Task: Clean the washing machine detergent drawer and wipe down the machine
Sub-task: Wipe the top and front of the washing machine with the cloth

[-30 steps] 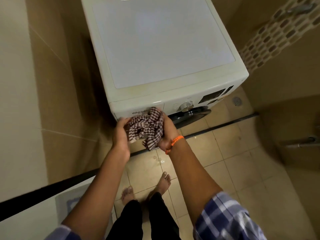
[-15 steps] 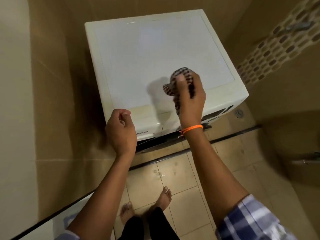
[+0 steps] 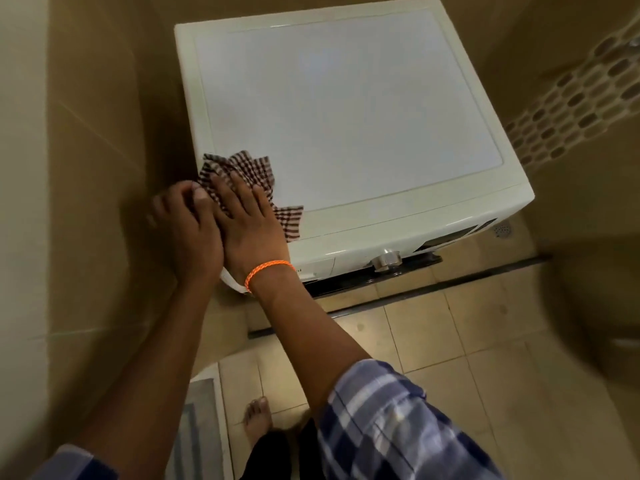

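wipe-down just starting | right hand [image 3: 247,220] flat, fingers spread, pressing checked cloth [image 3: 242,174] on washing machine [image 3: 346,116] lid's front-left corner | left hand [image 3: 188,223] curled, pinching cloth edge | rest of lid, front unwiped; detergent drawer state unclear

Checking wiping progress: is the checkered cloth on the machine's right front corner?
No, the checkered cloth lies under the right hand at the washing machine's left front corner.

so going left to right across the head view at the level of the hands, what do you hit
Beige tiled wall → left hand → right hand pressing the brown-and-white checked cloth → white washing machine top → beige wall with oval mosaic tile strip.
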`<state>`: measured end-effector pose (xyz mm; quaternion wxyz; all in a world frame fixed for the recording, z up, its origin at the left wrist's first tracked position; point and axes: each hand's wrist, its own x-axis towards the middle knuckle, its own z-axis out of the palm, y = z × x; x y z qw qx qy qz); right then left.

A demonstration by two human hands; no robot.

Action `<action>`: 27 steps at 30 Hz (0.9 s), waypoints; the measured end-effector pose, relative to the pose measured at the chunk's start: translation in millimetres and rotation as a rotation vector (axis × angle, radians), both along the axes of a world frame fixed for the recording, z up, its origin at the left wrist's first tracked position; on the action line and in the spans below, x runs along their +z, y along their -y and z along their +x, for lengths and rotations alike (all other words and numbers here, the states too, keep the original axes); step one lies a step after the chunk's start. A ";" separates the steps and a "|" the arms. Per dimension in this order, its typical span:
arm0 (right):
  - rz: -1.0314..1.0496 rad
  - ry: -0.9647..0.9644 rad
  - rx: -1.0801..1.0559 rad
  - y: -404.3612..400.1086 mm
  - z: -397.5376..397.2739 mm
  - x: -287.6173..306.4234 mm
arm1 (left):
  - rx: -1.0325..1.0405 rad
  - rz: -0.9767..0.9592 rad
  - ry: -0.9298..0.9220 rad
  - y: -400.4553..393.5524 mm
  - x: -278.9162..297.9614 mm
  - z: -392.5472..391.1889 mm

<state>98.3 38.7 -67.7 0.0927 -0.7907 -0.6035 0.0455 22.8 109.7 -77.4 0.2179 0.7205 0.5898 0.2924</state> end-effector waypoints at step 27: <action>0.048 -0.066 -0.609 93.5 170.1 3.9 | -0.433 0.159 -0.440 6.2 7.1 52.8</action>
